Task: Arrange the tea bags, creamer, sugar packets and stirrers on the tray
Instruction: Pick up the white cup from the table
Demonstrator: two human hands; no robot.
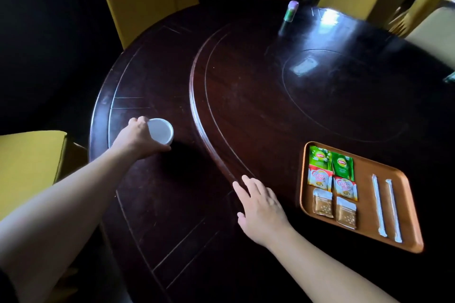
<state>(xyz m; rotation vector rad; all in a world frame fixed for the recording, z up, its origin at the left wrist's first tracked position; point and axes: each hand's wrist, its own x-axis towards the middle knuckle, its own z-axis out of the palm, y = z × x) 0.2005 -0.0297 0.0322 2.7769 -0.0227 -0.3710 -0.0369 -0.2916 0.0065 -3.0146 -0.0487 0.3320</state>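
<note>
Left hand (138,138) grips white cup (161,130) near table's (172,204) left edge. Right hand (261,209) flat, fingers spread, empty. Tray (364,233) at right edge holds tea bags (331,162), creamer (332,183), sugar packets (334,208), stirrers (386,206).

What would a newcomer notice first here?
First, the orange tray at the right on the dark round table, with tea bags, creamer, sugar packets and two stirrers lined up. Next, the left hand holding a white cup far left, with the right hand flat beside the tray.
</note>
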